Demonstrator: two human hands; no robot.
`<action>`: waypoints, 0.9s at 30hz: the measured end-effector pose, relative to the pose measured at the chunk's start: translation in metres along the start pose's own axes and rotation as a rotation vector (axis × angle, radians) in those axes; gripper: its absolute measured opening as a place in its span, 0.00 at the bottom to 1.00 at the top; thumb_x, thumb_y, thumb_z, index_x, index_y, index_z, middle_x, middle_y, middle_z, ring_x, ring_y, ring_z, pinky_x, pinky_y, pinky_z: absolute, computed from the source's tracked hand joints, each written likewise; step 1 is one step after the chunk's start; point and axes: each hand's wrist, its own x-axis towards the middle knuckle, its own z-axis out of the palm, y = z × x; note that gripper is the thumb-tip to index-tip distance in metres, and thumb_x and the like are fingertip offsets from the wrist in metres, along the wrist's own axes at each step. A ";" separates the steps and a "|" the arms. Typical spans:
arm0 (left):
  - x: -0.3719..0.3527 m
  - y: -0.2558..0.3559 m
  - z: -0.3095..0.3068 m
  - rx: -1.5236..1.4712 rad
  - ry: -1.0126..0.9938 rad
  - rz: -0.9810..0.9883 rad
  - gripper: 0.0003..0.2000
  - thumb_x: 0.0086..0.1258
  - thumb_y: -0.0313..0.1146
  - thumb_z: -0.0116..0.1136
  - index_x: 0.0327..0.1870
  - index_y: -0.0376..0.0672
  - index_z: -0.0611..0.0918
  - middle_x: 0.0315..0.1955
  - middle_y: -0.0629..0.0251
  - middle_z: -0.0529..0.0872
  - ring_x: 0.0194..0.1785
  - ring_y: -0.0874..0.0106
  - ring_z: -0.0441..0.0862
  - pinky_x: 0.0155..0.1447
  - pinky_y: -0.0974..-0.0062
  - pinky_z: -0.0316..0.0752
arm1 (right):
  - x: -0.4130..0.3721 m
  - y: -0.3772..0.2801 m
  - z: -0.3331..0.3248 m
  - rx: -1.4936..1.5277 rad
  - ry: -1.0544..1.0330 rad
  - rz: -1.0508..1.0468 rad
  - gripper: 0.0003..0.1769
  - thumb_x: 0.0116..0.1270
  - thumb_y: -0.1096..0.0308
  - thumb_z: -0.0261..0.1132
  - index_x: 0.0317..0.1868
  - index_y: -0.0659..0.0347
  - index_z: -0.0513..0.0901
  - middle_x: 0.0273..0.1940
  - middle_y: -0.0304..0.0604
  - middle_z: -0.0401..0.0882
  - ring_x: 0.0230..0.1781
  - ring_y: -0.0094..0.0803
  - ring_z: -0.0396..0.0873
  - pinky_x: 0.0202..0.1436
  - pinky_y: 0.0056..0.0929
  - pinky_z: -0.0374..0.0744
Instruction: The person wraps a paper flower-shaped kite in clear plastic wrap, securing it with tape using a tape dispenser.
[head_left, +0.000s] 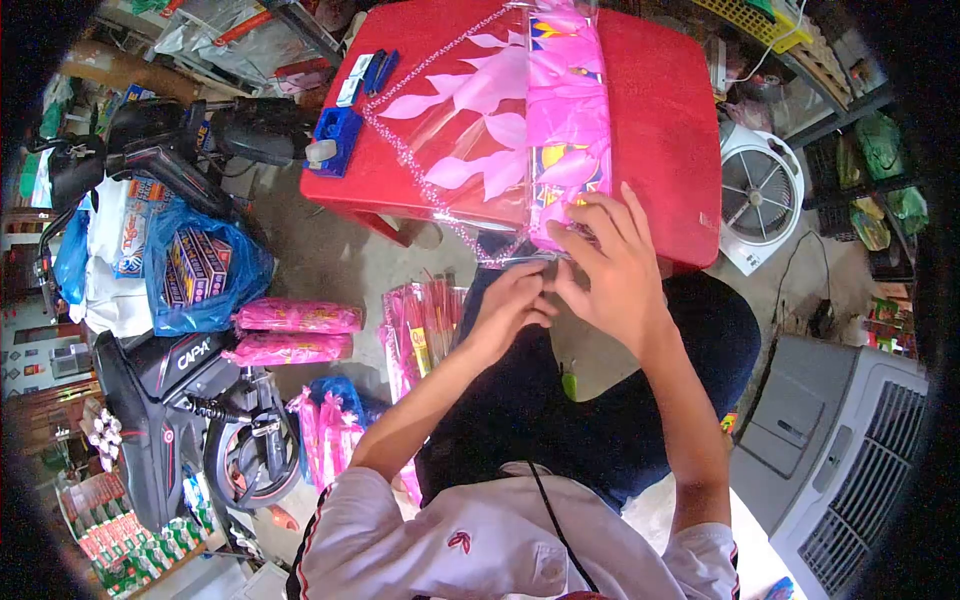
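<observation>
A long pink package (570,110) lies on the red table (660,120), its lower end at the near edge. Clear film with pink leaf shapes (470,95) and a dotted border spreads to its left. My left hand (513,305) has bent fingers at the film's near corner, thumb and fingertips close together; what it pinches is too small to make out. Beside it, my right hand (610,260) rests its fingers on the package's near end, the fingers partly spread and the thumb near my left fingertips.
A blue tape dispenser (338,140) sits at the table's left edge. Pink wrapped bundles (295,332) and a motorbike (170,400) are at the left. A white fan (757,200) and a grey air cooler (840,450) stand at the right.
</observation>
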 end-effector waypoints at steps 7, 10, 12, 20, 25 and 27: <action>0.027 -0.012 0.016 -0.098 0.077 0.211 0.15 0.86 0.42 0.58 0.53 0.36 0.83 0.45 0.59 0.89 0.46 0.69 0.89 0.51 0.67 0.85 | -0.001 0.002 0.001 0.013 0.013 0.008 0.23 0.55 0.67 0.73 0.53 0.56 0.89 0.55 0.44 0.80 0.66 0.46 0.76 0.84 0.64 0.62; 0.028 -0.009 0.027 -0.087 0.228 0.287 0.10 0.84 0.38 0.62 0.47 0.40 0.85 0.39 0.64 0.90 0.41 0.73 0.89 0.48 0.71 0.84 | -0.002 0.002 0.002 0.017 0.017 0.012 0.23 0.54 0.67 0.74 0.53 0.56 0.89 0.55 0.44 0.80 0.66 0.46 0.77 0.84 0.64 0.62; 0.026 -0.003 0.034 -0.070 0.290 0.334 0.07 0.83 0.36 0.62 0.44 0.43 0.85 0.39 0.66 0.90 0.40 0.74 0.88 0.48 0.71 0.84 | -0.001 0.002 0.002 0.019 0.023 0.010 0.23 0.54 0.68 0.74 0.53 0.56 0.89 0.54 0.44 0.80 0.65 0.46 0.77 0.83 0.64 0.62; 0.037 0.010 0.045 -0.091 0.448 0.504 0.05 0.79 0.30 0.67 0.42 0.42 0.83 0.34 0.67 0.88 0.34 0.77 0.85 0.38 0.76 0.82 | -0.002 0.002 0.001 0.025 0.037 0.014 0.23 0.53 0.69 0.74 0.53 0.56 0.89 0.53 0.44 0.81 0.65 0.46 0.77 0.84 0.64 0.62; 0.043 0.018 0.041 -0.004 0.448 0.593 0.06 0.79 0.31 0.70 0.42 0.42 0.82 0.32 0.71 0.87 0.34 0.81 0.83 0.37 0.79 0.79 | -0.001 0.001 0.001 0.027 0.041 0.019 0.22 0.53 0.70 0.74 0.52 0.56 0.89 0.52 0.44 0.81 0.64 0.46 0.78 0.84 0.64 0.62; 0.040 0.025 0.045 0.051 0.467 0.610 0.07 0.78 0.30 0.71 0.41 0.43 0.82 0.32 0.73 0.86 0.35 0.83 0.81 0.39 0.82 0.76 | -0.001 0.000 0.001 0.027 0.042 0.021 0.22 0.53 0.70 0.74 0.52 0.56 0.89 0.52 0.44 0.81 0.64 0.46 0.78 0.84 0.64 0.62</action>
